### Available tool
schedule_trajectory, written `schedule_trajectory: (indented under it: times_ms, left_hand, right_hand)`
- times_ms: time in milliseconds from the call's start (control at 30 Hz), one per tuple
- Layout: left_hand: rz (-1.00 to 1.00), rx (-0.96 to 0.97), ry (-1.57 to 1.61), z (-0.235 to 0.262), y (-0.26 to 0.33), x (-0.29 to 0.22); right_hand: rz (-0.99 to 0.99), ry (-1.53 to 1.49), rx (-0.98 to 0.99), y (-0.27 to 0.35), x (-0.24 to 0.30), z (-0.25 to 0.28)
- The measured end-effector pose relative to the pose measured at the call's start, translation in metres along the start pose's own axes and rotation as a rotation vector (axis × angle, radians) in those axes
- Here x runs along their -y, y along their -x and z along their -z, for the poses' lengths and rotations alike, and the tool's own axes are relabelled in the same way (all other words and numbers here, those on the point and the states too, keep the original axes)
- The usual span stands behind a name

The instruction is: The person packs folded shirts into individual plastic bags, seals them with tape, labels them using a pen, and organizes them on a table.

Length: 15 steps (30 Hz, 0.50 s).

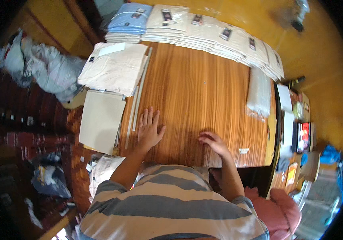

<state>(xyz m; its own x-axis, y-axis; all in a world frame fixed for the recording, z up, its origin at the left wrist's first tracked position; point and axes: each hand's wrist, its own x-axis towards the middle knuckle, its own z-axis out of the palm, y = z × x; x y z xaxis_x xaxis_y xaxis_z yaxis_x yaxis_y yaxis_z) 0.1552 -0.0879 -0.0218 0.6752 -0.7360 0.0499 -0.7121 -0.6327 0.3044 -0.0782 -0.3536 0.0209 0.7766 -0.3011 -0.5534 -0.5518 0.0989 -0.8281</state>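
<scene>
My left hand (149,129) lies palm down on the brown wood-grain table (195,88), fingers stretched out, with nothing in it. Just left of it, two long thin pale strips (138,98) run along the tabletop. My right hand (215,144) hovers over or rests on the near part of the table; its fingers are loosely bent and apart, and it holds nothing that I can see. On the left side sits a pile of folded cream garments (115,72) with a white slip on top. Nearer to me is a stack of pale flat sheets (101,120).
Packed cream garments (231,36) in several piles line the far edge, beside a blue packed pile (129,18). Clear plastic bags (258,94) lie at the right edge. A pink-covered seat or cloth (285,212) is at lower right; grey bundles (51,66) stand left.
</scene>
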Motion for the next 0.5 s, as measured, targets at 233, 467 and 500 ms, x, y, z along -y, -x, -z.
schedule_trajectory:
  times_ms: [233,467,500]
  left_hand:
    - [0.037,-0.016,0.137,0.010,-0.002,0.004]
    - [0.059,-0.008,0.189,0.022,0.002,0.003]
    - [0.055,-0.017,0.192,0.020,0.004,0.004]
  right_hand:
    - [0.094,-0.197,0.250,-0.146,0.123,-0.098]
    - [0.361,-0.452,0.060,-0.213,0.244,-0.196]
    - [0.377,-0.449,0.040,-0.218,0.252,-0.201]
